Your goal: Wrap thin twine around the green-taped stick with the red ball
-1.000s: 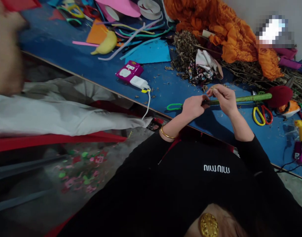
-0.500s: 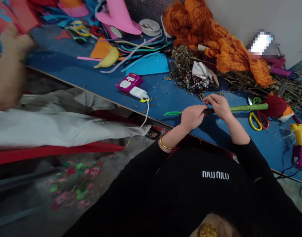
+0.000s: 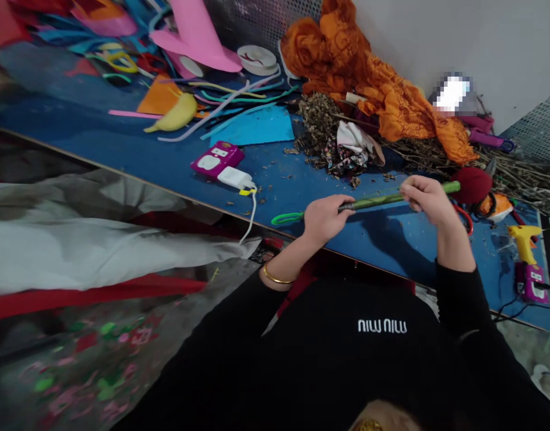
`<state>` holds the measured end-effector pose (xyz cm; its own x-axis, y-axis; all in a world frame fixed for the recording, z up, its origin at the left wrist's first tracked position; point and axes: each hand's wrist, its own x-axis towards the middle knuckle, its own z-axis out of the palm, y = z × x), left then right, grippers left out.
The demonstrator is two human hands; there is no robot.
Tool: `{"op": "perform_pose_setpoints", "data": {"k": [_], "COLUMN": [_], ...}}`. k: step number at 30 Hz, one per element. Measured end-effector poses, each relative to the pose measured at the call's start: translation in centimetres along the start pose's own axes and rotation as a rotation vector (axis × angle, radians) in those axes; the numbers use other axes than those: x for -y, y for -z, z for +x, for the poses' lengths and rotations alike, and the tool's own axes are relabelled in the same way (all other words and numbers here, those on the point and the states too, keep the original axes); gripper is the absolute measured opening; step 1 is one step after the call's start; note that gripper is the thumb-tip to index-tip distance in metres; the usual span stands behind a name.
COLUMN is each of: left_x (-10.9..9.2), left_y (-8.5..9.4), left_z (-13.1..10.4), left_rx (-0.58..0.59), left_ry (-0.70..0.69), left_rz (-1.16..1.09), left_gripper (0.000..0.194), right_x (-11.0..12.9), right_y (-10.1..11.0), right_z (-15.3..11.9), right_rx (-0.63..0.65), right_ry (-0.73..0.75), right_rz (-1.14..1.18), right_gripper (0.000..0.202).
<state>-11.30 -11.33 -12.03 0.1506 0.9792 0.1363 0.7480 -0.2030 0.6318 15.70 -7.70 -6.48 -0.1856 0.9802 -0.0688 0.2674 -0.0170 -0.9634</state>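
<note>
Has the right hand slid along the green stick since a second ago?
Yes. The right hand has slid outward along the green stick, away from the left hand and toward the dark red ball at its far end.

A long green stick [image 3: 383,200] lies almost level across the centre right of the frame, tilted slightly up to the right, held just above the blue tabletop. Its middle stretch is darker, its right end pale green. A bright green loop [image 3: 284,218] shows at its left end.
</note>
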Motion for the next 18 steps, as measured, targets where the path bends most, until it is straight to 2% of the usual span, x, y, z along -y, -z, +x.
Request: {"op": "perform_pose_setpoints", "data": {"k": [2, 3, 6, 9, 13, 14, 16, 17, 18], "left_x": [1.0, 1.4, 2.7, 3.3, 3.6, 3.7, 3.9, 4.0, 4.1], "left_y": [1.1, 1.7, 3.2, 4.8, 6.6, 7.0, 7.4, 7.5, 7.5], "left_z": [-0.1, -0.1, -0.4, -0.7, -1.0, -1.0, -1.0, -1.0, -1.0], "left_rx": [-0.042, -0.050, -0.100, -0.104, -0.019, 0.000, 0.023, 0.029, 0.031], "left_ry": [0.017, 0.016, 0.026, 0.047, 0.156, 0.178, 0.190, 0.182, 0.170], "left_rz": [-0.013, -0.021, -0.032, 0.004, 0.052, 0.040, -0.022, -0.070, -0.125], "left_gripper": [0.024, 0.023, 0.022, 0.023, 0.027, 0.028, 0.029, 0.029, 0.029], "right_x": [0.6, 0.9, 1.4, 1.9, 1.4, 1.0, 0.0, -0.6, -1.2], "right_y": [3.7, 5.5, 9.8, 12.2, 13.4, 13.6, 13.6, 13.6, 13.5], "right_z": [-0.9, -1.1, -1.1, -0.4, 0.9, 1.4, 2.5, 3.0, 3.3], "right_rx": [0.023, -0.015, -0.296, -0.567, -0.644, -0.652, -0.620, -0.560, -0.448], "right_ry": [-0.082, -0.090, -0.085, -0.025, 0.111, 0.136, 0.214, 0.263, 0.315], "right_rz": [-0.004, 0.005, 0.094, 0.210, 0.334, 0.236, -0.175, -0.410, -0.617], "right_gripper": [0.032, 0.030, 0.009, 0.015, 0.016, 0.019, 0.033, 0.038, 0.040]}}
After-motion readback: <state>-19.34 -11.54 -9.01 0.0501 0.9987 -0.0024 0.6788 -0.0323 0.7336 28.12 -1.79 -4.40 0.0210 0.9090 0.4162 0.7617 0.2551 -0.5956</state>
